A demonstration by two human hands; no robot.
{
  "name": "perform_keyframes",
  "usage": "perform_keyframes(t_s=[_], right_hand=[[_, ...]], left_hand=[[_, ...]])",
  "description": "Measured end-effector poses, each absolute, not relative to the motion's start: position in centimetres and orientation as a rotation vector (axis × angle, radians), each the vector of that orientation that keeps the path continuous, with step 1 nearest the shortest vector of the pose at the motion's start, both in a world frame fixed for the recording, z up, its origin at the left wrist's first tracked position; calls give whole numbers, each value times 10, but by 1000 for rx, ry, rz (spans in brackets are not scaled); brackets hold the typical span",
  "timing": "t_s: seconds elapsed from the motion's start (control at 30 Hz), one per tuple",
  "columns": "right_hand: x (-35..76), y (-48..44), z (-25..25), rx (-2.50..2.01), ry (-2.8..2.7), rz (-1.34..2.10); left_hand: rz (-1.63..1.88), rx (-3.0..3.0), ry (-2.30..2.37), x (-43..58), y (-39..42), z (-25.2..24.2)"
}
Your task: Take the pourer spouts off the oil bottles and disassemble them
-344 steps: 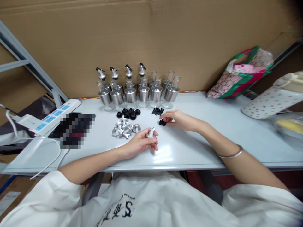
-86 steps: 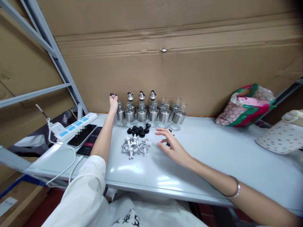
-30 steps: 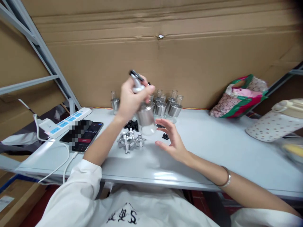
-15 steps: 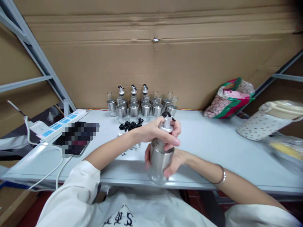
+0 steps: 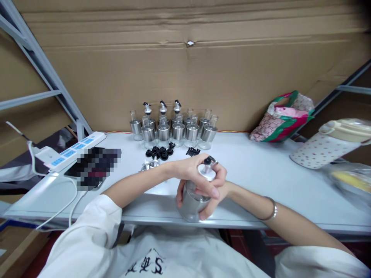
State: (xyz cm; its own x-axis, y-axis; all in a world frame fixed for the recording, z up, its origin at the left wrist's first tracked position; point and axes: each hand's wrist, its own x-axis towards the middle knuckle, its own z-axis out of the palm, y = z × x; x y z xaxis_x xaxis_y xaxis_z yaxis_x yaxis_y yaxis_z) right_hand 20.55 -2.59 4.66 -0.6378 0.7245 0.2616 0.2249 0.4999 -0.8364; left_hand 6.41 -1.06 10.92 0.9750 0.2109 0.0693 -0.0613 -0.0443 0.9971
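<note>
A glass bottle with a steel sleeve [image 5: 189,204] leans slightly to the right at the table's front edge. My right hand [image 5: 210,207] is closed around its body. Above it, my left hand [image 5: 197,173] grips the silver pourer top [image 5: 206,172], whose black flip lid sticks up between the fingers. The bottle's neck is mostly behind the left hand. Beyond my left wrist lie black rubber stoppers [image 5: 164,155] and silver pourer parts [image 5: 150,164]. Small black lids [image 5: 193,151] form a cluster to their right.
Several sleeved bottles [image 5: 163,133] stand in rows at the back, three with pourers. On the left are a power strip [image 5: 77,150], a blurred-out dark device [image 5: 92,168] and white cables. A patterned bag [image 5: 282,119], a dotted jug [image 5: 321,150] and a covered bowl [image 5: 352,181] occupy the right.
The pourer top has shifted down and slightly right with my left hand, and the bottle tilts more. Both hands keep their grip. The small black lids have come into view behind the left hand.
</note>
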Motion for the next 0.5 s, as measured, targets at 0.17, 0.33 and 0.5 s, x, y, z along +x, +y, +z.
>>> perform_keyframes(t_s=[0.17,0.33,0.5], right_hand=[[199,-27,47,-416,-2202,1632],[195,-21,37,-561,-1998,1585],[193,-23,40,-707,-1826,1492]], left_hand=[[361,1308,21,68,9,98],[544,1200,52,69,21,96],[751,1192,142,69,24,101]])
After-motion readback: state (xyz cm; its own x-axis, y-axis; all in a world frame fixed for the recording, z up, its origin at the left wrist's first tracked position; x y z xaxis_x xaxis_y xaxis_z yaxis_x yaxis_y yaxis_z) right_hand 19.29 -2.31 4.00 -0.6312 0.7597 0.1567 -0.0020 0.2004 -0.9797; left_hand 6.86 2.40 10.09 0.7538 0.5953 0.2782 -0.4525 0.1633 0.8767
